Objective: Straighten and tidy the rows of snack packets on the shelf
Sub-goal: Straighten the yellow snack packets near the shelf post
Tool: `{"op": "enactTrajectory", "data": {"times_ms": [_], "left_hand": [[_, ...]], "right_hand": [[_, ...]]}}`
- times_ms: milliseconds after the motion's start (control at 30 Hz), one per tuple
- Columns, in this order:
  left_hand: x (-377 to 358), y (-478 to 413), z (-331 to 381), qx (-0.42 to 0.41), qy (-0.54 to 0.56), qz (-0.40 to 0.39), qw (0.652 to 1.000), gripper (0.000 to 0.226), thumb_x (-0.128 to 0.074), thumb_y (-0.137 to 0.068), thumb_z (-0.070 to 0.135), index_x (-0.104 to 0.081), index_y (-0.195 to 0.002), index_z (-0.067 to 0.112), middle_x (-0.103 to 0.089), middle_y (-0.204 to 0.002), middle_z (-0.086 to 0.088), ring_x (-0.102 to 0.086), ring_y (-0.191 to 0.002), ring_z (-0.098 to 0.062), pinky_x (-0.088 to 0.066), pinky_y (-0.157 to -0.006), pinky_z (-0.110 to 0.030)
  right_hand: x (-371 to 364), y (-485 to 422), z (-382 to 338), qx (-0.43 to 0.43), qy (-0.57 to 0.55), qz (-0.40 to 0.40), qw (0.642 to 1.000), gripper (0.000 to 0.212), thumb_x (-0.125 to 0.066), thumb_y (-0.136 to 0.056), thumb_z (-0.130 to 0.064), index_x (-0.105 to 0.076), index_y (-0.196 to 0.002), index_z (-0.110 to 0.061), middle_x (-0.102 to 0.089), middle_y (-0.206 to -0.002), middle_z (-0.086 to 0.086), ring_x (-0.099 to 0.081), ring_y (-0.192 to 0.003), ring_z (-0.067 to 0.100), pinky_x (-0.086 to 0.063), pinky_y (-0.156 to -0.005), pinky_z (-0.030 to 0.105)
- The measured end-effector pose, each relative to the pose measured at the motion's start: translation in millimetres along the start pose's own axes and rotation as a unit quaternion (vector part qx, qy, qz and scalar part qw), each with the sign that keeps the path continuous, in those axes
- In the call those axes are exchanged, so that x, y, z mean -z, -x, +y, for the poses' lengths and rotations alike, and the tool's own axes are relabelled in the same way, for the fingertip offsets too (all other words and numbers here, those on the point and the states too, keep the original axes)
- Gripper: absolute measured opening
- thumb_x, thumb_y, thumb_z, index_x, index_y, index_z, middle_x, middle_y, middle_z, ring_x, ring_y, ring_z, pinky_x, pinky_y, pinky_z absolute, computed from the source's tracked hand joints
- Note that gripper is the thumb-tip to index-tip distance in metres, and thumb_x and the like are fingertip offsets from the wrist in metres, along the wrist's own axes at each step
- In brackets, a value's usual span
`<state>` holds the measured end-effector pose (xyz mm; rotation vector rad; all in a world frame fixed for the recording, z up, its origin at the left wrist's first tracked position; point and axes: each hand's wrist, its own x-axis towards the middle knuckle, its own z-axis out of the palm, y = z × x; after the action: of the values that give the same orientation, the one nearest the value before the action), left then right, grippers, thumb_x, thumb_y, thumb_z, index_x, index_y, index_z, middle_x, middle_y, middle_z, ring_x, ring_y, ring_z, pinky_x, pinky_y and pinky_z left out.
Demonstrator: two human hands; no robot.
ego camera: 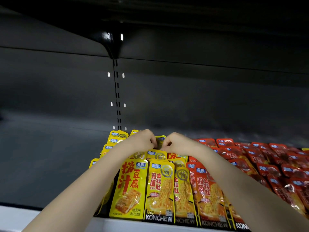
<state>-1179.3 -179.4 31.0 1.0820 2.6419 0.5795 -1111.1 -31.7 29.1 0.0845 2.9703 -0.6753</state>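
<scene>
Both hands meet at the back of the dark shelf (41, 156). The left hand (142, 139) and right hand (176, 143) each pinch one small yellow packet (160, 141), held upright. Glossy yellow rows (158, 186) overlap toward the front edge. Red packets (270, 164) lie jumbled to the right. Both forearms cross the rows, hiding several packets.

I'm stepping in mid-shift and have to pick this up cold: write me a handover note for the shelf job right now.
Left hand pinches the back yellow packet by its left edge; right hand by its right edge.
Done: front yellow packets stand fairly straight at the shelf lip.
Red packets to the right lie overlapped and crooked.
Left: seat the held packet, then straighten the red rows.
</scene>
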Motion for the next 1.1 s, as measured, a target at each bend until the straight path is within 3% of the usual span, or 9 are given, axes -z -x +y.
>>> {"op": "enactTrajectory", "data": {"times_ms": [133, 233, 333, 667, 800, 900, 1100], "left_hand": [[9, -1, 2, -0.004, 0.012, -0.045, 0.999, 0.029, -0.052, -0.087, 0.001, -0.073, -0.102, 0.013, -0.066, -0.093, 0.004, -0.055, -0.083, -0.006, -0.042, -0.065, -0.014], [9, -4, 0, 0.004, 0.021, -0.023, 1.000, 0.025, -0.057, -0.086, 0.004, -0.072, -0.104, 0.013, -0.066, -0.093, 0.002, -0.057, -0.086, -0.010, -0.044, -0.075, -0.019], [6, -8, -3, 0.013, 0.033, 0.016, 0.999, 0.021, -0.064, -0.085, 0.013, -0.071, -0.105, 0.013, -0.069, -0.103, -0.001, -0.062, -0.097, -0.015, -0.047, -0.083, -0.025], [-10, -16, -17, 0.005, 0.018, 0.065, 0.998, 0.015, -0.066, -0.087, 0.021, -0.071, -0.100, 0.016, -0.066, -0.102, 0.002, -0.059, -0.096, -0.014, -0.047, -0.084, -0.027], [-11, -20, -18, -0.001, 0.023, 0.089, 0.996, 0.021, -0.058, -0.091, 0.016, -0.068, -0.109, 0.015, -0.068, -0.107, -0.002, -0.061, -0.102, -0.018, -0.049, -0.089, -0.032], [-13, -24, -19, 0.003, -0.002, 0.100, 0.995, 0.028, -0.047, -0.095, 0.012, -0.065, -0.116, 0.015, -0.066, -0.117, -0.004, -0.057, -0.112, -0.023, -0.046, -0.093, -0.034], [-12, -29, -20, 0.022, 0.003, 0.073, 0.997, 0.026, -0.045, -0.093, 0.015, -0.070, -0.092, 0.011, -0.069, -0.099, -0.007, -0.061, -0.096, -0.026, -0.051, -0.083, -0.039]], "right_hand": [[0, -2, 0, 0.019, -0.012, -0.014, 1.000, 0.015, -0.065, -0.087, -0.027, -0.072, -0.082, -0.015, -0.069, -0.090, 0.002, -0.058, -0.079, 0.009, -0.051, -0.077, 0.034], [4, -4, 4, 0.017, -0.027, 0.024, 0.999, 0.012, -0.062, -0.086, -0.024, -0.066, -0.075, -0.022, -0.064, -0.086, -0.005, -0.060, -0.085, 0.012, -0.050, -0.082, 0.036], [8, -6, 9, 0.002, -0.040, 0.054, 0.998, 0.010, -0.059, -0.086, -0.021, -0.067, -0.083, -0.015, -0.064, -0.089, -0.003, -0.060, -0.085, 0.014, -0.050, -0.081, 0.035], [-1, -15, 14, -0.026, -0.020, 0.064, 0.997, 0.022, -0.060, -0.090, -0.026, -0.070, -0.088, -0.006, -0.064, -0.086, -0.001, -0.058, -0.078, 0.012, -0.047, -0.072, 0.029], [3, -16, 15, -0.032, -0.027, 0.070, 0.997, 0.021, -0.053, -0.093, -0.018, -0.071, -0.093, -0.006, -0.066, -0.091, -0.001, -0.061, -0.085, 0.014, -0.048, -0.076, 0.028], [4, -17, 14, -0.032, -0.028, 0.044, 0.998, 0.013, -0.059, -0.089, -0.014, -0.071, -0.094, -0.011, -0.062, -0.089, -0.005, -0.059, -0.085, 0.010, -0.047, -0.075, 0.024], [0, -23, 17, -0.040, -0.027, 0.050, 0.998, 0.013, -0.060, -0.087, -0.012, -0.072, -0.086, -0.015, -0.057, -0.073, -0.014, -0.055, -0.073, 0.006, -0.040, -0.066, 0.019]]}}
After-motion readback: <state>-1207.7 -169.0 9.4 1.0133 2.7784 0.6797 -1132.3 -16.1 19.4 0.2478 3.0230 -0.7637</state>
